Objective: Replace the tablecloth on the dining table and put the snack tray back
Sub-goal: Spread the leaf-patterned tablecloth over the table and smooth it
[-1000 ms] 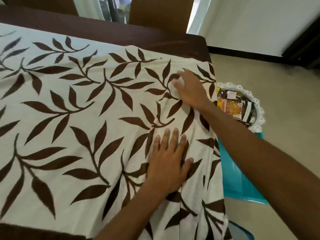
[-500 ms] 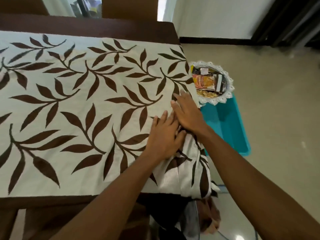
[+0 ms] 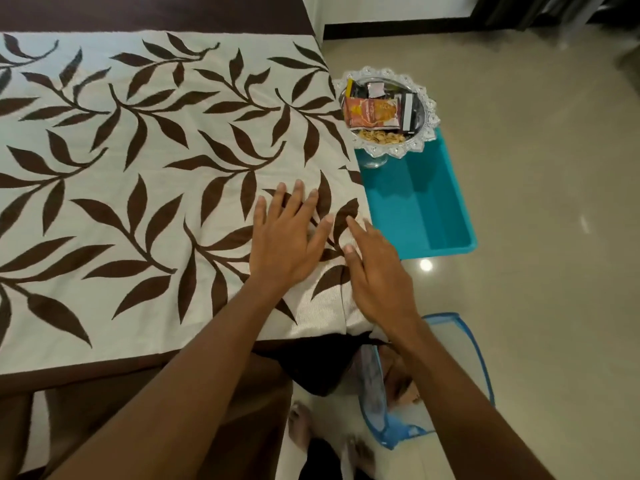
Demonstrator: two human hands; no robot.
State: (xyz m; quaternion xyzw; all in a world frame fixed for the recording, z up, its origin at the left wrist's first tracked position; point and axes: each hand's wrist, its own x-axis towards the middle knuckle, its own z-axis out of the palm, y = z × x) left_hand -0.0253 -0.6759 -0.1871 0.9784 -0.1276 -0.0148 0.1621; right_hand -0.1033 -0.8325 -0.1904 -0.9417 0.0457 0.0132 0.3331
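Note:
A cream tablecloth (image 3: pixel 166 174) with brown leaf prints covers the dark dining table (image 3: pixel 156 15). My left hand (image 3: pixel 285 237) lies flat on the cloth near its right front corner, fingers spread. Just to its right, my right hand (image 3: pixel 377 275) rests with straight fingers on the cloth at the table's right edge. The snack tray (image 3: pixel 427 112), silver with a scalloped rim, holds packets and nuts. It stands on a blue stool (image 3: pixel 422 209) beside the table's right side.
A blue mesh basket (image 3: pixel 460 375) with cloth inside stands on the tiled floor below the table corner. A dark cloth (image 3: pixel 318 365) hangs under the table edge. My bare feet (image 3: pixel 301 431) are on the floor by a wooden chair (image 3: pixel 86 403).
My right hand slid from the far right part of the cloth back to the near corner, beside my left hand. The folds at the corner flattened. The view has tilted downward.

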